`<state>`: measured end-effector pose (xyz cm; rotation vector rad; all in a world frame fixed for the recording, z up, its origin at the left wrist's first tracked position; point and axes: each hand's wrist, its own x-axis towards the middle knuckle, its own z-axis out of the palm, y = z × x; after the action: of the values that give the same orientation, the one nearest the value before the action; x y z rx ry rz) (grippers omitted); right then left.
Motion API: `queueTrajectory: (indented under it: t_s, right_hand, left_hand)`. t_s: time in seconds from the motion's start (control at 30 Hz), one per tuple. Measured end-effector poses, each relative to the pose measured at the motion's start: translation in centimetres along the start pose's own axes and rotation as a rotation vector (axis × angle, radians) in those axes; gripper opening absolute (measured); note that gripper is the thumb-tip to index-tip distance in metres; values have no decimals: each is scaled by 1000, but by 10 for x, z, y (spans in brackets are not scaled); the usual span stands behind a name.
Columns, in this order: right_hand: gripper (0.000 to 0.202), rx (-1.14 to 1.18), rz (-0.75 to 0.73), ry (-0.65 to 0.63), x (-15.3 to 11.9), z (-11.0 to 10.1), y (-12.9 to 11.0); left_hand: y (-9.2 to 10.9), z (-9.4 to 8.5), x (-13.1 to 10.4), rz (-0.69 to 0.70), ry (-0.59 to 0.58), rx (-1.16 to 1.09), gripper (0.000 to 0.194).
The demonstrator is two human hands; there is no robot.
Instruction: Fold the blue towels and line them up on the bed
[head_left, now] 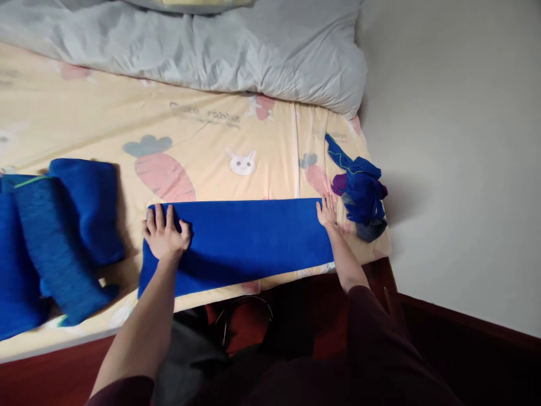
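A blue towel (253, 237), folded into a long flat strip, lies along the near edge of the bed. Pressed on its left end is my left hand (166, 234), fingers spread and palm down. My right hand (327, 213) rests flat at the far right corner of the strip, its fingers stretched out and pointing away from me. Neither hand grips the cloth. To the left of my left hand are several folded blue cloths (63, 242), partly overlapping, one of them a mottled blue with green edging.
The bed sheet (211, 146) is pale yellow with carrot and rabbit prints. A crumpled heap of blue, purple and grey cloth (363, 192) sits at the bed's right end. Behind lies a grey bolster-like bedding roll (274, 51). A plain wall (456, 141) bounds the right side.
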<state>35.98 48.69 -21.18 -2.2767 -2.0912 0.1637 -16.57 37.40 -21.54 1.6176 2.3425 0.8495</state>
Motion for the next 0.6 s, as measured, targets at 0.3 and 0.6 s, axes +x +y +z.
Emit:
queueTrajectory:
  t_s: [0.3,0.6]
  right_hand:
    - [68,-20,-132,-22,-25,10,3]
    - [67,-25,-93,57,-8,22,24]
  left_hand:
    - [-2,0,1,-23,-50,38,66]
    - [-4,2,4,-29,-105,80,66]
